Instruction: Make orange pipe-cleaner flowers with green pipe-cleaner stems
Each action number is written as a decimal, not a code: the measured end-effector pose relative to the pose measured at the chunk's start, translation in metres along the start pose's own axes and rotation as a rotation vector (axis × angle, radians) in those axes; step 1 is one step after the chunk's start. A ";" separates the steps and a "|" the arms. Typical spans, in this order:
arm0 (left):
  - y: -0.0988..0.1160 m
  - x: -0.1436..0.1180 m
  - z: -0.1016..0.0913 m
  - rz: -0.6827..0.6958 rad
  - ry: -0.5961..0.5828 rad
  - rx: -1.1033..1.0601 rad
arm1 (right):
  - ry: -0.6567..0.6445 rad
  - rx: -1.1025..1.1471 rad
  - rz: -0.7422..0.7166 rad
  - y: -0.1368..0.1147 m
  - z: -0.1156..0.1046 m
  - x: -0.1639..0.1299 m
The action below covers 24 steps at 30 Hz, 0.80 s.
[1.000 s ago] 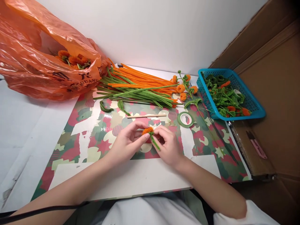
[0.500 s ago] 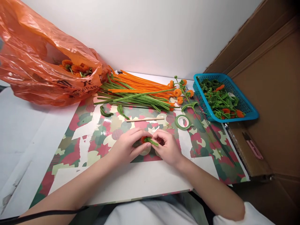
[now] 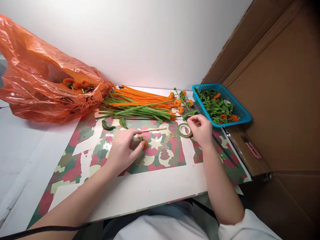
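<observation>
Currently, my left hand (image 3: 125,146) is holding a small orange flower (image 3: 146,144) between thumb and fingers over the patterned mat (image 3: 176,156), near a wooden stick (image 3: 156,129). My right hand (image 3: 202,130) is curling its fingers beside the green tape roll (image 3: 185,135); whether they're gripping it, I'm not managing to tell.

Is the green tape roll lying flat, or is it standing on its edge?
Lying flat: the tape roll shows its round face upward, near the right hand.
</observation>
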<state>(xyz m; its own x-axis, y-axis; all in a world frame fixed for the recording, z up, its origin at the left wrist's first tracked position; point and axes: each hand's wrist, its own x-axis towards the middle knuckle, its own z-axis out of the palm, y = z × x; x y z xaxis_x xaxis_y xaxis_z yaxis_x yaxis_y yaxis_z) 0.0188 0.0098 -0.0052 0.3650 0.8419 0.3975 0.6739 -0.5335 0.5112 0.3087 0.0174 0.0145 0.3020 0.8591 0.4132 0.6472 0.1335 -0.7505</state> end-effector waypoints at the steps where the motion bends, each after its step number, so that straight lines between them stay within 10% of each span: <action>1: 0.000 0.000 0.001 0.011 0.022 0.000 | -0.075 -0.050 -0.022 0.003 -0.005 0.001; 7: 0.003 -0.001 0.004 0.162 0.209 0.032 | -0.460 -0.343 -0.025 0.010 -0.026 -0.009; 15: 0.019 -0.008 -0.003 0.353 0.442 0.153 | -0.467 -0.445 -0.084 -0.020 -0.038 -0.032; 24: 0.076 -0.048 -0.016 0.486 -0.030 -0.197 | -0.956 0.230 -0.341 -0.104 -0.068 -0.085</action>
<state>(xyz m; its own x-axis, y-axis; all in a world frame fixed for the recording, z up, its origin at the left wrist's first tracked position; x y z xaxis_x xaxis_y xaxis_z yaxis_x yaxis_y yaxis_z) 0.0421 -0.0727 0.0265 0.6253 0.4938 0.6042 0.2894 -0.8658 0.4082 0.2628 -0.1033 0.0926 -0.6174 0.7780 0.1161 0.4146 0.4473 -0.7925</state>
